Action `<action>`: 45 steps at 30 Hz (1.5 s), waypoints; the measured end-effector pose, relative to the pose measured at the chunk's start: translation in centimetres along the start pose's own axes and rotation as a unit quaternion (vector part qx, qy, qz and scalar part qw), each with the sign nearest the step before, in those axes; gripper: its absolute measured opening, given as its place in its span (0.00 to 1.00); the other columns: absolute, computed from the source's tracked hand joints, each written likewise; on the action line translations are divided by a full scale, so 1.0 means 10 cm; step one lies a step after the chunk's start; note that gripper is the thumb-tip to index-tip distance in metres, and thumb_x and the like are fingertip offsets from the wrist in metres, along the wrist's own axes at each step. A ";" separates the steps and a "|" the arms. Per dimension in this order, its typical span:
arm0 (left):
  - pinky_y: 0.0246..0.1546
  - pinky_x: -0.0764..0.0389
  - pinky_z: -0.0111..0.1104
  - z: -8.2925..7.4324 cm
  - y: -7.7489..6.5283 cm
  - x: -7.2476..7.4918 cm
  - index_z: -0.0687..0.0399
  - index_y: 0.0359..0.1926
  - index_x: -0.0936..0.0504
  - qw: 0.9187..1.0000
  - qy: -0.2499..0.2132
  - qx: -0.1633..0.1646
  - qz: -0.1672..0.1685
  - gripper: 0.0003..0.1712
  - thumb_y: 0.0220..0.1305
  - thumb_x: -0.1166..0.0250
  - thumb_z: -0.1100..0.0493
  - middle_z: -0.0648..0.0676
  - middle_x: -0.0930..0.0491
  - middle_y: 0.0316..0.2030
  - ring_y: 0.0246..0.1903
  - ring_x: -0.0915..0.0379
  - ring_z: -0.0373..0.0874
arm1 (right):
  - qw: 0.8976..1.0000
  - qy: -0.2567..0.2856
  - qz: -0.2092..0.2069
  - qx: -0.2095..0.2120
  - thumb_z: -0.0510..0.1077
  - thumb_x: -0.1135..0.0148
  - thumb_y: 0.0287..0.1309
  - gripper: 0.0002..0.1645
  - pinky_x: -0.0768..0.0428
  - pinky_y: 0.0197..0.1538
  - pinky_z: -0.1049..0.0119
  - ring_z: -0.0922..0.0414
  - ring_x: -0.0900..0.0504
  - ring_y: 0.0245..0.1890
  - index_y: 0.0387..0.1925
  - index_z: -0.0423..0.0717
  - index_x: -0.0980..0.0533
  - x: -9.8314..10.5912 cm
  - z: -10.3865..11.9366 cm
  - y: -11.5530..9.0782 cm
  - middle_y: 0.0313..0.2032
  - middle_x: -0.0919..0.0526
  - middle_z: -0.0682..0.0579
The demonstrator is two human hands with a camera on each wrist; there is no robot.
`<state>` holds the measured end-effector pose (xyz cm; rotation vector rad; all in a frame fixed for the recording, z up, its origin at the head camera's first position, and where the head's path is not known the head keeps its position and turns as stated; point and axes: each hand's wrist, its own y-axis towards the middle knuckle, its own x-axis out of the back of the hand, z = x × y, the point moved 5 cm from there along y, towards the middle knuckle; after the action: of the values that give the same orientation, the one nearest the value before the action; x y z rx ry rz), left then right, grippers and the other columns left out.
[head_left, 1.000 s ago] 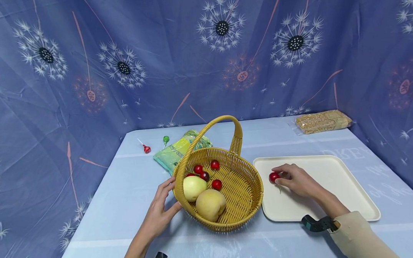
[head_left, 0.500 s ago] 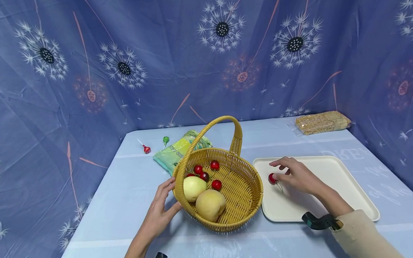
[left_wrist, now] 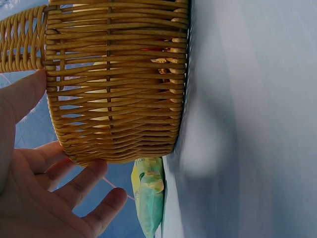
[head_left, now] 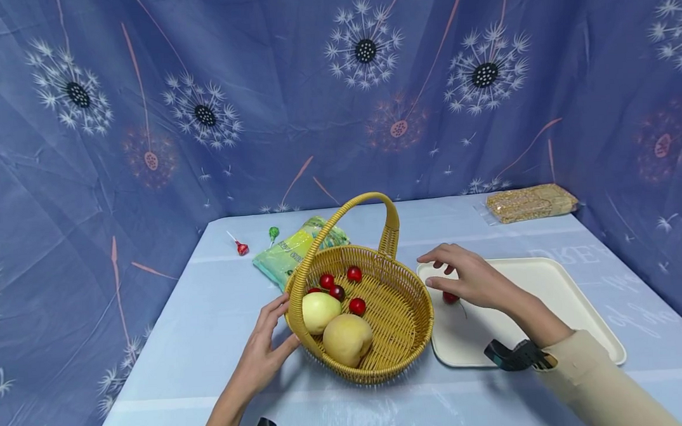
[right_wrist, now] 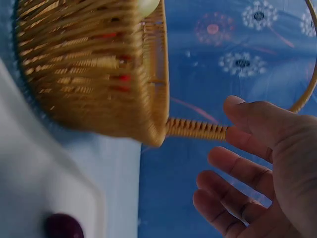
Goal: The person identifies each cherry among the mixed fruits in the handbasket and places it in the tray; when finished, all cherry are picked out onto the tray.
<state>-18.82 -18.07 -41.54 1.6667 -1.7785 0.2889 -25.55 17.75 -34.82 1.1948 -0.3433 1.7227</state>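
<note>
A yellow wicker basket [head_left: 400, 321] with a tall arched handle stands mid-table. It holds several red cherries [head_left: 357, 306], a pale green apple-like fruit [head_left: 321, 311] and a yellow peach [head_left: 348, 340]. My left hand [head_left: 264, 353] rests its thumb and fingertips against the basket's left outer side, fingers spread, as the left wrist view confirms. Above the left part of a cream tray [head_left: 542, 312] hovers my right hand [head_left: 472, 277], holding nothing, thumb and fingers parted. Under it, partly hidden, lies one stemmed cherry [head_left: 450, 297] on the tray; the right wrist view shows a dark cherry [right_wrist: 64, 226] there.
Behind the basket lies a green and yellow packet [head_left: 288, 253]. A red lollipop [head_left: 242, 248] and a green lollipop [head_left: 274, 232] are at the back left. Toward the back right sits a clear bag of tan grain-like food [head_left: 532, 203]. A blue dandelion-print curtain [head_left: 290, 101] hangs behind the table.
My right hand has let go of the cherry, leaving it on the tray, and has risen and moved left toward the basket with its fingers opening. The left hand stays at the basket.
</note>
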 end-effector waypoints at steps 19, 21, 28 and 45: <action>0.62 0.40 0.61 0.00 -0.01 0.00 0.45 0.66 0.35 1.000 0.002 -0.003 0.002 0.34 0.61 0.36 0.50 0.48 0.43 0.70 0.70 0.46 0.56 | 0.993 -0.030 0.055 0.097 0.54 0.37 0.58 0.24 0.27 0.40 0.64 0.60 0.26 0.44 0.55 0.55 0.24 -0.11 0.63 0.51 0.47 0.20 0.58; 0.62 0.40 0.61 0.01 -0.01 0.00 0.45 0.66 0.35 1.000 0.003 -0.004 0.001 0.34 0.61 0.36 0.50 0.48 0.43 0.70 0.69 0.46 0.56 | 0.992 -0.033 0.060 0.103 0.53 0.37 0.58 0.23 0.26 0.43 0.62 0.60 0.26 0.45 0.55 0.54 0.24 -0.15 0.65 0.56 0.48 0.20 0.57; 0.62 0.40 0.61 0.02 0.00 0.00 0.46 0.66 0.35 1.000 0.001 -0.007 0.000 0.34 0.60 0.35 0.51 0.49 0.43 0.70 0.69 0.46 0.56 | 0.989 -0.024 0.089 0.112 0.51 0.37 0.58 0.22 0.24 0.51 0.55 0.53 0.23 0.51 0.54 0.52 0.23 -0.31 0.75 0.74 0.50 0.19 0.53; 0.62 0.41 0.62 0.01 0.00 0.01 0.47 0.66 0.35 1.000 -0.005 0.000 0.003 0.34 0.60 0.35 0.50 0.50 0.43 0.70 0.70 0.48 0.56 | 0.987 -0.026 0.148 0.063 0.52 0.40 0.60 0.22 0.26 0.54 0.56 0.55 0.26 0.52 0.55 0.52 0.24 -0.66 0.66 1.03 0.49 0.21 0.55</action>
<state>-18.82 -18.19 -41.60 1.6643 -1.7913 0.2843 -30.12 4.58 -34.33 1.3344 -0.4692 1.9955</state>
